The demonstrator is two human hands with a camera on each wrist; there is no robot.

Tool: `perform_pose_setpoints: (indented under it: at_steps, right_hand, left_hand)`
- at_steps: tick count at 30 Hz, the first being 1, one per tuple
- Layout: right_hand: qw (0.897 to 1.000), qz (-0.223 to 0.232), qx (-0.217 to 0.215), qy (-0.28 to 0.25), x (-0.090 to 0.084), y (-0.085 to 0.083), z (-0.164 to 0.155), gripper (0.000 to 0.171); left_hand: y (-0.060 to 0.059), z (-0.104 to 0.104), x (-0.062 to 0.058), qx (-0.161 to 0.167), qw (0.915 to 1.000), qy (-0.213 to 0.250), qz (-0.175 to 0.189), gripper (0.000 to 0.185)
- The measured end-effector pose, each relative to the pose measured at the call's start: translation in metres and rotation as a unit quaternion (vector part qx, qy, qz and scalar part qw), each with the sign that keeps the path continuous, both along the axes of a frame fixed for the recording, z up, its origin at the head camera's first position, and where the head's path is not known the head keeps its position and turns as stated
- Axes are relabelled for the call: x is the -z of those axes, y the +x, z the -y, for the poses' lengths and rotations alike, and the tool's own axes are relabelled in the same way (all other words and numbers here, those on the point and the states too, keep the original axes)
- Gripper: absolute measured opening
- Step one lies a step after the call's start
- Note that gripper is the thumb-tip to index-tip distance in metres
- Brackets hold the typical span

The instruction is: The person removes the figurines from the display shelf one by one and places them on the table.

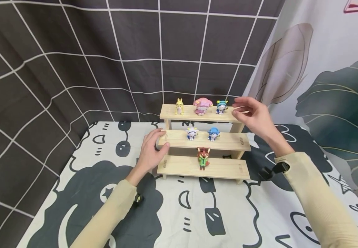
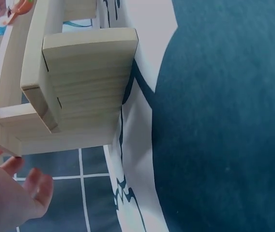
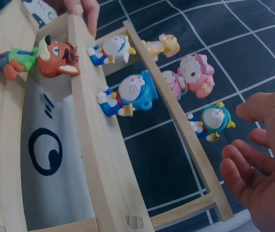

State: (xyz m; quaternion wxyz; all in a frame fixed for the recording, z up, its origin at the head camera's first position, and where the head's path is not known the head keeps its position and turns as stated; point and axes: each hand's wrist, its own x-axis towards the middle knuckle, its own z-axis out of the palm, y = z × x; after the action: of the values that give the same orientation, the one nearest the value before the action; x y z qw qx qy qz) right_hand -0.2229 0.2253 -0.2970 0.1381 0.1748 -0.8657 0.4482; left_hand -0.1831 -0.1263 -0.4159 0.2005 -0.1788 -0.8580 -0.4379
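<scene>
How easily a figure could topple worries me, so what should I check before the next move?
1. Shelf steadied: left hand grips the end of the middle tier: ok.
2. Right hand holding nothing: ok.
3. Gap between right hand and green-hatted figure: narrow but visible: ok.
4. Yellow figure and pink figure upright on the top tier: ok.
5. Fox figure upright on the bottom tier: ok.
6. Cloth firm underneath: cannot tell.
</scene>
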Motion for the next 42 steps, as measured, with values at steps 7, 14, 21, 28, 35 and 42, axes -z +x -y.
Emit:
perform_pose_setpoints:
  at_steps: [7,14,21,28,35,42]
  right_hand:
    - [1.0,0.004,-0.009,-0.002,-0.001,-0.005,0.001,0.042]
    - [1.0,0.019,-0.008,0.006,-0.003,-0.009,0.004,0.043]
    - [0.999,0.03,-0.008,0.012,-0.004,-0.015,0.006,0.043]
    - [0.999,0.043,-0.015,0.019,-0.005,-0.021,0.008,0.045]
    - [0.998,0.058,-0.029,0.011,-0.006,-0.023,0.011,0.046]
    - [0.997,0.067,-0.03,0.024,-0.005,-0.027,0.015,0.046]
  left_hand:
    - [-0.001,0.001,0.0,0.0,1.0,-0.007,-0.004,0.042]
    - [-0.002,0.002,0.001,0.001,0.9999,-0.011,-0.011,0.042]
    - [-0.002,0.003,0.001,0.003,0.9998,-0.01,-0.015,0.042]
    - [-0.002,0.002,0.001,0.004,0.9999,-0.008,-0.013,0.042]
    - [-0.001,0.002,0.001,0.002,0.9999,-0.004,-0.01,0.042]
    - [0.0,0.001,0.0,0.002,1.0,-0.002,-0.001,0.043]
